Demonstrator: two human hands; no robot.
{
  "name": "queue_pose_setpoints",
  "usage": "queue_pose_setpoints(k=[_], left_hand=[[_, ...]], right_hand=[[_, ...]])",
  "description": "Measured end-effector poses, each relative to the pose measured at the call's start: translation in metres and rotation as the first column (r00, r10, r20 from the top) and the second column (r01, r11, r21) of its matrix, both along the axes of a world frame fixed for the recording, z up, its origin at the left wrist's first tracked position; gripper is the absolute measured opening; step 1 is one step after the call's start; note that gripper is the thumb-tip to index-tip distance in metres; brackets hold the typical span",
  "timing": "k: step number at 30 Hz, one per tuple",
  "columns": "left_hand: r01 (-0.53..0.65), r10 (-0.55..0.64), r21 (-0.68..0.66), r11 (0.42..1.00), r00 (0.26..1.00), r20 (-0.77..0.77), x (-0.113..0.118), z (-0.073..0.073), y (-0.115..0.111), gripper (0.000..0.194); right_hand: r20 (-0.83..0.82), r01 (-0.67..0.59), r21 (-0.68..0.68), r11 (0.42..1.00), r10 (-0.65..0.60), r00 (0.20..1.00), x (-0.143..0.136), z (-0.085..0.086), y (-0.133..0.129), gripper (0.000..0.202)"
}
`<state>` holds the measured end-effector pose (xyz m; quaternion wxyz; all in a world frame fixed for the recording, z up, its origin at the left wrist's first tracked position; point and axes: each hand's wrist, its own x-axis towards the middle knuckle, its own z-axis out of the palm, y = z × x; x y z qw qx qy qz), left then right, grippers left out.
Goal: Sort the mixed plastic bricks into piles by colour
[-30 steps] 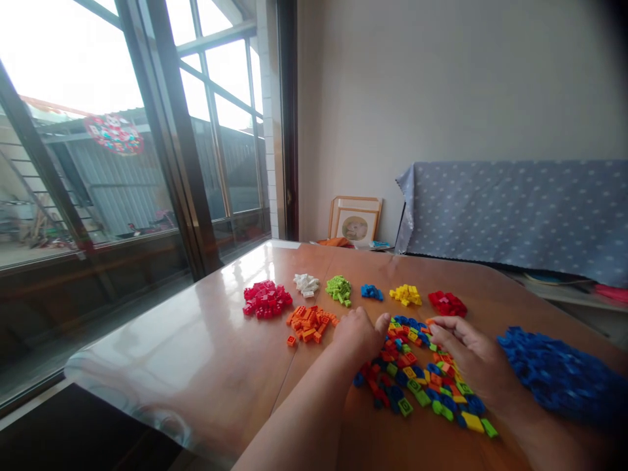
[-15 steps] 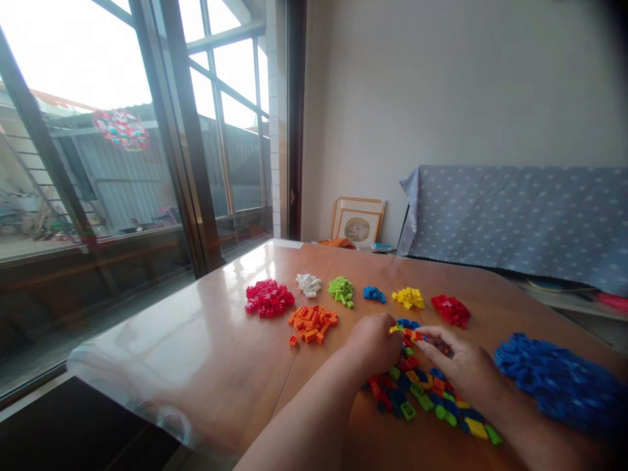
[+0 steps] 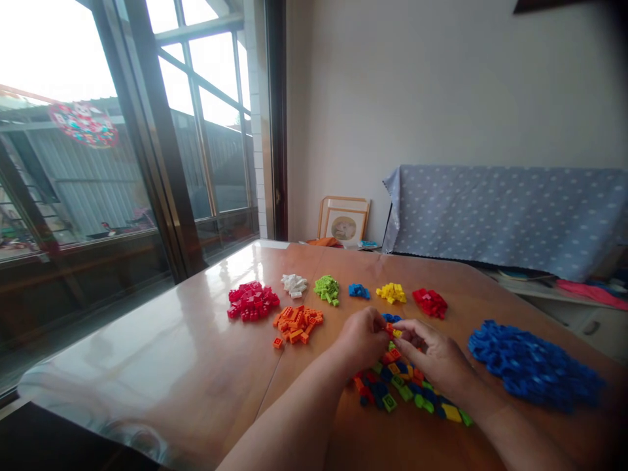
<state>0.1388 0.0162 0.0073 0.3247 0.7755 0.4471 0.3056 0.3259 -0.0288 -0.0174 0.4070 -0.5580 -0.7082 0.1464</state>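
Observation:
My left hand is closed, its fingers curled beside the top of a mixed pile of toy bricks. What its fingertips hold is hidden behind the hand. Facing it, my right hand pinches at a small yellow toy brick, with orange showing right beside it. The fingertips of both hands are close together. Under and between my hands the pile mixes green, yellow, orange, red and blue pieces. Blue pieces lie just beyond my fingers.
Sorted heaps stand farther back: pink, white, green, blue, yellow, red. An orange heap lies left of my hands, a large blue heap on the right. All rest on a brown table.
The view has turned slightly right, shifting everything left. My hands stay over the mixed pile with their fingertips closer together, and yellow now shows at the right fingertips where orange was.

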Motion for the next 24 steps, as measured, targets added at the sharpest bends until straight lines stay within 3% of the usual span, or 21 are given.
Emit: queue_pose_setpoints(k=[6, 12, 18, 24], left_hand=[[-0.131, 0.185, 0.205, 0.97, 0.945, -0.271, -0.022, 0.01, 0.004, 0.031], [-0.194, 0.278, 0.214, 0.957, 0.817, -0.505, -0.042, 0.018, 0.008, 0.02], [-0.278, 0.311, 0.141, 0.95, 0.813, -0.493, -0.054, 0.024, 0.011, 0.023], [-0.341, 0.35, 0.083, 0.936, 0.898, -0.266, -0.045, 0.028, 0.016, 0.026]], right_hand=[[0.001, 0.045, -0.012, 0.999, -0.045, 0.999, 0.003, 0.006, -0.002, 0.031], [-0.011, 0.083, 0.021, 0.996, -0.083, 0.996, 0.008, 0.005, 0.0, 0.03], [-0.014, 0.116, 0.045, 0.992, -0.115, 0.993, 0.01, 0.008, -0.002, 0.03], [-0.037, 0.151, 0.064, 0.986, -0.149, 0.988, 0.011, 0.013, -0.005, 0.03]])
